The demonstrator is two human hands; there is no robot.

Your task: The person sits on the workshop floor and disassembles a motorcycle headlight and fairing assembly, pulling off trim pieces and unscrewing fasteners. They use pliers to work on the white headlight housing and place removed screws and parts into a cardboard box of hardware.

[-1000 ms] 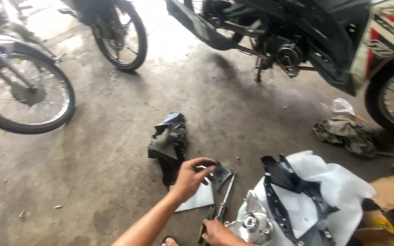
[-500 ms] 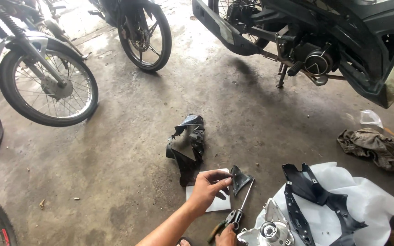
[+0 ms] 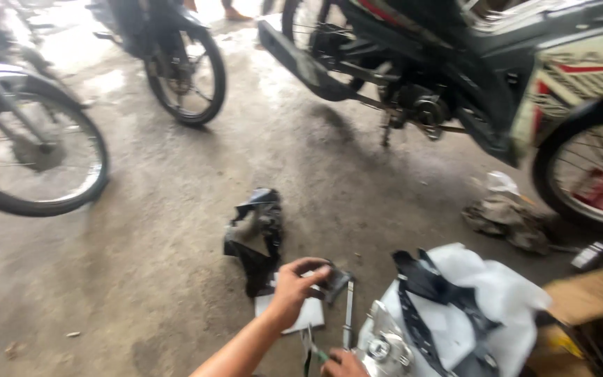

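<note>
My left hand [image 3: 296, 287] reaches out over the concrete floor and grips a small dark plastic part [image 3: 334, 281] that lies over a white sheet [image 3: 300, 315]. My right hand [image 3: 345, 364] shows only at the bottom edge, closed around a thin tool with a green handle [image 3: 317, 353]. A slim metal rod [image 3: 348, 313] lies between the hands. Just left of my left hand sits a crumpled black plastic cover [image 3: 255, 236]. To the right lies a white panel with black straps [image 3: 455, 307] and a shiny metal piece [image 3: 380, 347].
A motorbike [image 3: 455, 70] stands on its stand at the back right. Two more bike wheels [image 3: 33, 157] [image 3: 188, 73] stand at the left and back. A dirty rag [image 3: 505, 218] lies on the floor at the right, a cardboard box [image 3: 594, 307] at the lower right.
The view has swung, shifting the bikes across the frame. My left hand stays on the small dark part over the white sheet; my right hand stays low at the bottom edge.
</note>
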